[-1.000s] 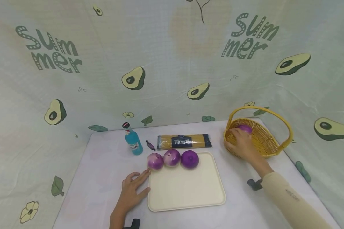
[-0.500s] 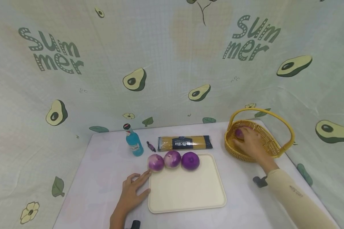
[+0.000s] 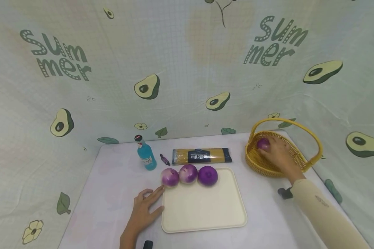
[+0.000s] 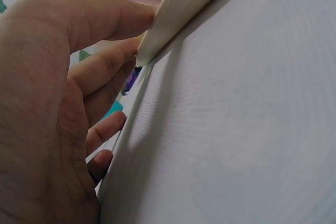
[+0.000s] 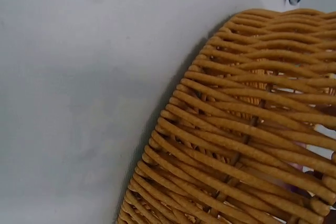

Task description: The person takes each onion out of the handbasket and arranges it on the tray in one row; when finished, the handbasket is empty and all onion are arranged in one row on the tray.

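My left hand (image 3: 144, 210) lies at the left rim of a cream tray (image 3: 205, 211), its fingertips and thumb touching the edge. In the left wrist view, fingers (image 4: 113, 22) meet the side of the tray (image 4: 173, 19). Three purple onions stand in a row along the tray's far side: a pale one (image 3: 169, 177), a middle one (image 3: 188, 173) and a darker one (image 3: 207, 175). Inside the yellow wicker basket (image 3: 258, 167), my right hand (image 3: 278, 152) grips another purple onion (image 3: 263, 144) between thumb and fingers. The basket wall (image 5: 236, 124) hides that hand in the right wrist view.
Behind the tray lies a spaghetti packet (image 3: 202, 156). To its left are a small purple wrapped candy (image 3: 165, 159) and a blue bottle (image 3: 147, 155), standing upright. The basket's tall handle (image 3: 286, 121) arches over the right hand. A printed cloth hangs behind the table.
My right hand has moved from the basket's left side to the right, over to the onion inside, and closed its fingers around it. The left hand stays at the tray.
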A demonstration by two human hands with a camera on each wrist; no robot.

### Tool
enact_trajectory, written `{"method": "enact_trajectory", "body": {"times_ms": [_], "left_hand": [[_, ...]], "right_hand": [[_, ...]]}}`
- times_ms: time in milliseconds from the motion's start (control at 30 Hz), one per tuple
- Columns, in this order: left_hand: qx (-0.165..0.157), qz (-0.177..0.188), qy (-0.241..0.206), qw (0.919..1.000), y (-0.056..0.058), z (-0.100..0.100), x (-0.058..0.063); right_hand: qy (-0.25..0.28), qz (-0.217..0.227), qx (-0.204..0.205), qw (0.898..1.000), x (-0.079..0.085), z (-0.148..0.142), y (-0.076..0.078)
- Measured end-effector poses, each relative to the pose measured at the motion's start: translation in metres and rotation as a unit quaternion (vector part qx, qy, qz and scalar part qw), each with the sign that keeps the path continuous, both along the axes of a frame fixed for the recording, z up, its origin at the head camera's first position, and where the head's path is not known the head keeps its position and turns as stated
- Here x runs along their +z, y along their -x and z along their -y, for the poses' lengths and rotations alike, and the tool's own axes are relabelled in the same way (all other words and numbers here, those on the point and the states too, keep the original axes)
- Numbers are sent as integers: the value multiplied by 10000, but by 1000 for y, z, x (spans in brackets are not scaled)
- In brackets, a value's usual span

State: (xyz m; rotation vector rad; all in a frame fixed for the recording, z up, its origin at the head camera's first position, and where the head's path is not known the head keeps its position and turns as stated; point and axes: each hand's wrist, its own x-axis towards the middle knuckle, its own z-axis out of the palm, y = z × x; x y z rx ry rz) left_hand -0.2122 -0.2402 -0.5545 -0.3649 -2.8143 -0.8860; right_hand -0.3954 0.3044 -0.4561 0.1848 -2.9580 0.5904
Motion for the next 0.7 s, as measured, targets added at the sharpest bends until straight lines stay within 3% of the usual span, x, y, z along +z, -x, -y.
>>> {"method": "enact_trajectory", "body": {"times_ms": [200, 433, 700], "left_hand": [[-20, -202, 71, 9998, 0, 0, -1], [-37, -70, 37, 10000, 0, 0, 0], [-16, -158, 47, 9999, 0, 0, 0]], "right_hand": [[-49, 116, -44, 9999, -1, -6, 5], [55, 258, -116, 9996, -2, -12, 6], [261, 277, -200, 9991, -9, -19, 10]]}}
